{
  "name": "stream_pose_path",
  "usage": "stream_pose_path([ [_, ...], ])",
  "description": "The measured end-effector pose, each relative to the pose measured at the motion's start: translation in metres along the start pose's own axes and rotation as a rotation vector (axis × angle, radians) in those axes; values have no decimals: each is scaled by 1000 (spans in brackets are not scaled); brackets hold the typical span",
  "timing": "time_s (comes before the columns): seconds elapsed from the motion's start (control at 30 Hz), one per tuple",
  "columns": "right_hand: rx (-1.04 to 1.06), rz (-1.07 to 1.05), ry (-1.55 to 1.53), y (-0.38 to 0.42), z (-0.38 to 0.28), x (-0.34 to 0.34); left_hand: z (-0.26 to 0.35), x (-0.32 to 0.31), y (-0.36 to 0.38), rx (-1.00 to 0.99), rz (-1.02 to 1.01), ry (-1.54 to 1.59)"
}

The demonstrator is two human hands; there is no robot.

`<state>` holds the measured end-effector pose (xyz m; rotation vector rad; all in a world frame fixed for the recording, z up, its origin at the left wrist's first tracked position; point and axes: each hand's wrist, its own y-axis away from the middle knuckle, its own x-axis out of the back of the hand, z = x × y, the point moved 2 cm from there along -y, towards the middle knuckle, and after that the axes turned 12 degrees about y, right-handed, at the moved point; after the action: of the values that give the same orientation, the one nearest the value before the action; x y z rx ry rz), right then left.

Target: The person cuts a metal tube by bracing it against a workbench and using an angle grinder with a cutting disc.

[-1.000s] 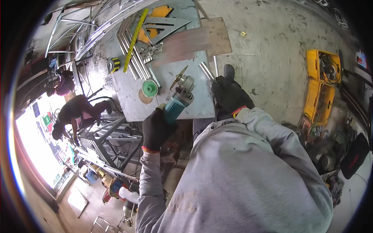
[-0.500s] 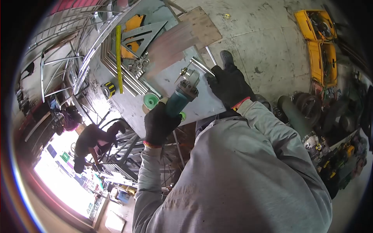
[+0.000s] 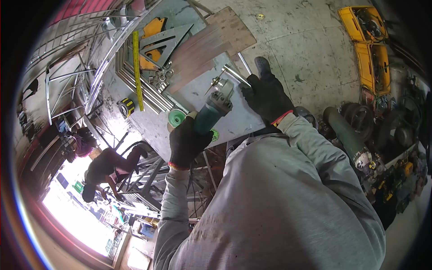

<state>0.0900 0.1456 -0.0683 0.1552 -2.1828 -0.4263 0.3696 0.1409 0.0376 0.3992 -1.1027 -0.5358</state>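
Note:
My left hand [image 3: 186, 141], in a dark glove with a red cuff, is wrapped round the body of a green angle grinder [image 3: 210, 115]. The grinder's head and thin disc point up and away from me, close to the end of a shiny metal tube [image 3: 235, 74]. My right hand [image 3: 266, 96], also gloved, is closed on that tube's near end above the grey table [image 3: 243, 118]. A green disc [image 3: 176, 118] lies beside my left hand. Whether the disc touches the tube cannot be made out.
Metal tubes [image 3: 145, 90], a yellow ruler [image 3: 137, 67], a metal triangle [image 3: 168, 42], cut rings [image 3: 161, 77] and a tape measure [image 3: 126, 107] lie on the table. A person [image 3: 105, 171] bends over at lower left. Yellow crates [image 3: 372, 67] and a cylinder [image 3: 346, 137] stand at right.
The view has shifted slightly. Both hands keep their grips, with the grinder and tube in nearly the same places. The person at lower left has moved their arms a little.

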Motion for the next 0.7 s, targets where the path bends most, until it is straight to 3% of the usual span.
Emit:
stream_pose_path([
  [0.1,33,35,-7,0,-1,2,-1,-2,-1,-38,20,33],
  [0.3,-45,-107,-71,-1,-4,9,-1,-3,-3,-44,16,61],
  [0.7,97,52,11,0,0,5,4,-6,-3,-31,19,88],
])
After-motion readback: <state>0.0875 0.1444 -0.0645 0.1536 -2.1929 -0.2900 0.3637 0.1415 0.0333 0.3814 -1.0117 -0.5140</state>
